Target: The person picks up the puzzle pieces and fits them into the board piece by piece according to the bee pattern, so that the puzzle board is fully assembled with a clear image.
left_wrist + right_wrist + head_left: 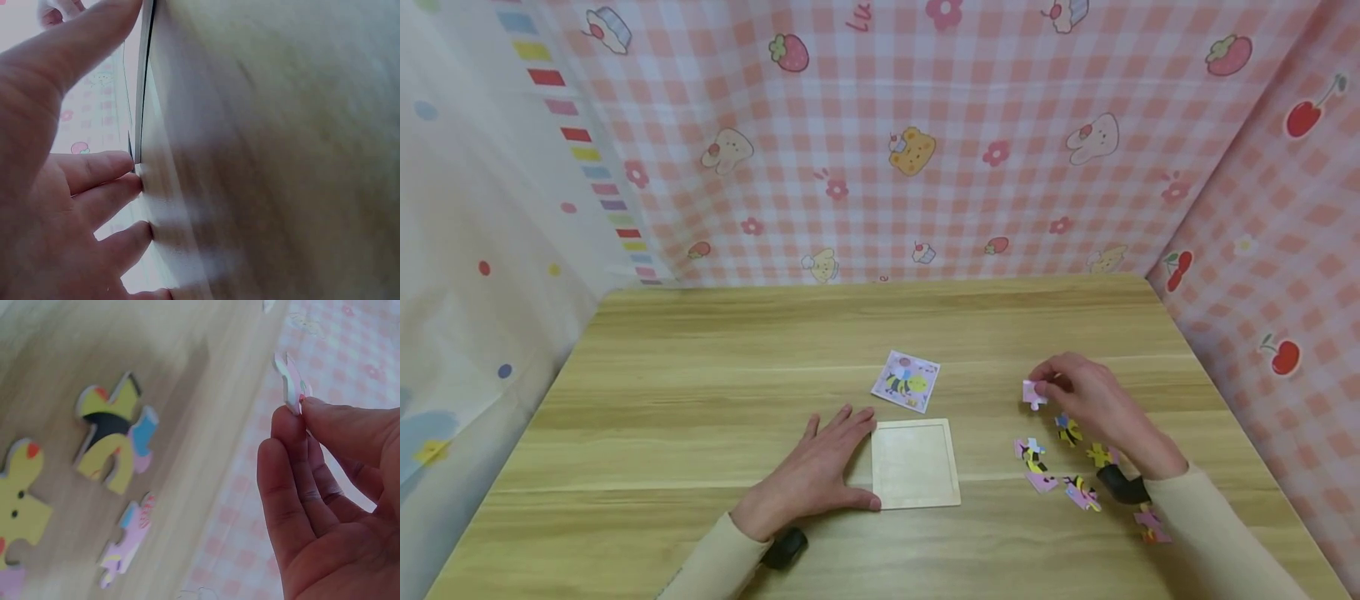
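A square wooden tray lies on the table. My left hand is spread at its left side, thumb at the lower left corner and fingertips at the upper left; the left wrist view shows the same hand along the tray's edge. My right hand pinches a pink puzzle piece above the table, and in the right wrist view the piece is edge-on between thumb and fingers. Beneath and left of that hand lie yellow and black pieces.
Behind the tray lies a small bee picture card. Several loose pieces, one pink and yellow and one near the right sleeve, are scattered to the right. Checked cloth hangs behind the wooden table.
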Demonstrator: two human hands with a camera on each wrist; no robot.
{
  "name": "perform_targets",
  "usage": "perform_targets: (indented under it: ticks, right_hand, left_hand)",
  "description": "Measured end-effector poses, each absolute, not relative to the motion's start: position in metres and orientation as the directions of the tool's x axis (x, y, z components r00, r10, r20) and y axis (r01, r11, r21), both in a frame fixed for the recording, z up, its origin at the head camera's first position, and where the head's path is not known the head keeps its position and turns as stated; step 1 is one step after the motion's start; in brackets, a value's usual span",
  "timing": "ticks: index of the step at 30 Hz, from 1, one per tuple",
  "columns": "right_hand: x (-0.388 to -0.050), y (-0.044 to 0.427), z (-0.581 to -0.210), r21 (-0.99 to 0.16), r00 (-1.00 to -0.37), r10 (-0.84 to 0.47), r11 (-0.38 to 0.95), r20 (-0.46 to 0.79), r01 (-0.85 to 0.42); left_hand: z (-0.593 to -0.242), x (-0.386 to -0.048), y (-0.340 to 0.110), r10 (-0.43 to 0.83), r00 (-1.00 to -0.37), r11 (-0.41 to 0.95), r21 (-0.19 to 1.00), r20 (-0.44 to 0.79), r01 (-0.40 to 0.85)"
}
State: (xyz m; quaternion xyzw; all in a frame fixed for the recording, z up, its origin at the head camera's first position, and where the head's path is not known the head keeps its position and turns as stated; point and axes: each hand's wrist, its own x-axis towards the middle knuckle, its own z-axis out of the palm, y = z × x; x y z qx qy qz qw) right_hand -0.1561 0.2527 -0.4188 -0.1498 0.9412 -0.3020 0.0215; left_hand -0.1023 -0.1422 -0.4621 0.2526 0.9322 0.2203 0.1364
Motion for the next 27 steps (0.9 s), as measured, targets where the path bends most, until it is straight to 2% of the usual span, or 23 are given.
perform_targets:
  ticks: [6,14,27]
  right_hand:
    - [-0.152,0.243,-0.415,-0.547,-0.931,-0.333,0.756,0.151,-0.359]
    - [-0.145,0.229,-0.407,-0.561,-0.917,-0.358,0.729,0.176,-0.392]
    - [-0.140,0.208,-0.402,-0.565,-0.870,-0.420,0.665,0.259,-0.489]
  left_hand:
    - [-0.462,-0.103,-0.142,0.530,-0.836,0.781,0.467,-0.141,0.416]
    - [-0.463,-0.101,-0.144,0.543,-0.833,0.765,0.473,-0.106,0.438]
    - [-0.462,-0.101,-0.142,0.534,-0.838,0.775,0.463,-0.114,0.430]
